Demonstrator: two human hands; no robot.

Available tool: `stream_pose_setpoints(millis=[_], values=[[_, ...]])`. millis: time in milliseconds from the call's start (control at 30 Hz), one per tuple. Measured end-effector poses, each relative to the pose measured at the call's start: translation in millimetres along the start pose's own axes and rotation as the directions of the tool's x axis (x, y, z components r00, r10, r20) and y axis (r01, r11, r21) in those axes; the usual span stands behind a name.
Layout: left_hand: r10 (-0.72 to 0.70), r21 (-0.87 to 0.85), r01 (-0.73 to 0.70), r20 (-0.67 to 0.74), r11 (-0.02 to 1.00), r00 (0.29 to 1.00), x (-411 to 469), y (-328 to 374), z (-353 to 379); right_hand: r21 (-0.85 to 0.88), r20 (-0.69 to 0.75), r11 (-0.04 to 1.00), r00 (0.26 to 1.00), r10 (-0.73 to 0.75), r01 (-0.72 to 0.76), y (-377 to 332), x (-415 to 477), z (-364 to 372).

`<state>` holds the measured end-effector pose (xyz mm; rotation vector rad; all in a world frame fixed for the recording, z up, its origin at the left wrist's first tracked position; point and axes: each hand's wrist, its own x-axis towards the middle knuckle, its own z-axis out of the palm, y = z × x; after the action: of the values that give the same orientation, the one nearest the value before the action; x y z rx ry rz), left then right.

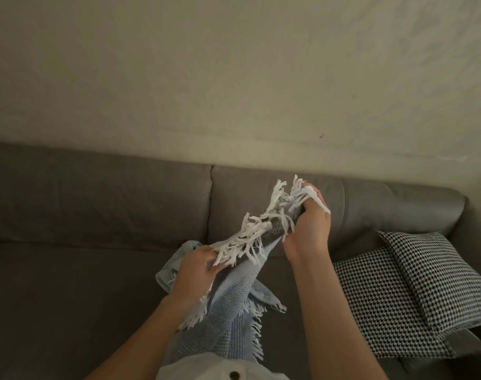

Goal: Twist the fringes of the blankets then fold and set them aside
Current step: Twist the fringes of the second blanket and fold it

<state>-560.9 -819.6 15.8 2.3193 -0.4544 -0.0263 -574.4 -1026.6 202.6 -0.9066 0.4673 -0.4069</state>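
— Where's the blanket [228,319]?
— Bunched above the sofa [96,242] seat; its lower end is cut off by a white garment [220,368].
— The hands?
— Left hand [196,272] and right hand [307,229] both clench its white fringe [250,237], fingertips buried. Houndstooth cushion [414,292] right of it.

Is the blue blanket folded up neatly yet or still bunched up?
Bunched, not folded. The blue blanket hangs crumpled between the left hand and right hand, its white fringe loose and tangled.
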Motion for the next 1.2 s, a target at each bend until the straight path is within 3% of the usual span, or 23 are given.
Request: stream_pose_setpoints(millis=[133,300,433,533,667,733,800,933,1100,1200], values=[[0.015,-0.040,-0.018,-0.081,0.999,0.997,0.7,0.1,-8.8,-0.088,-0.067,0.995,0.996,-0.057,0.051,-1.3,6.9,-4.8],[-0.178,-0.222,0.143,-0.145,0.965,0.973,8.0,-2.5,-3.6,-0.216,-0.112,0.968,0.981,-0.156,0.130,8.4,13.7,-8.6],[-0.356,-0.361,0.278,-0.171,0.890,0.919,20.8,6.2,-20.6,-0.406,-0.042,0.905,0.987,-0.155,0.124,10.0,15.6,-19.2],[-0.299,-0.334,0.238,-0.144,0.912,0.943,32.7,3.9,-40.8,-0.520,0.108,0.841,0.988,-0.107,0.148,11.8,16.2,-29.6],[-0.119,-0.120,0.102,-0.153,0.988,0.981,49.2,-8.0,-68.1,-0.616,0.309,0.756,0.951,-0.024,0.220,8.0,20.8,-43.7],[-0.074,-0.068,0.062,-0.197,0.996,0.978,55.7,-5.2,-80.9,-0.719,0.412,0.616,0.911,0.005,0.322,10.7,25.3,-50.8],[-0.048,-0.067,0.032,-0.260,0.997,0.964,64.3,6.0,-95.6,-0.807,0.471,0.407,0.882,0.004,0.428,14.5,27.8,-51.0],[0.100,0.010,-0.105,-0.413,0.994,0.905,88.4,37.4,-127.5,-0.832,0.552,0.075,0.834,0.006,0.550,19.8,42.9,-39.3],[0.260,0.018,-0.270,-0.344,0.963,0.902,102.3,83.3,-149.0,-0.840,0.487,-0.220,0.868,0.098,0.496,19.4,52.5,-17.0],[0.289,-0.015,-0.305,-0.279,0.952,0.916,99.2,95.4,-144.7,-0.820,0.466,-0.301,0.873,0.143,0.486,25.9,46.1,-5.9]])
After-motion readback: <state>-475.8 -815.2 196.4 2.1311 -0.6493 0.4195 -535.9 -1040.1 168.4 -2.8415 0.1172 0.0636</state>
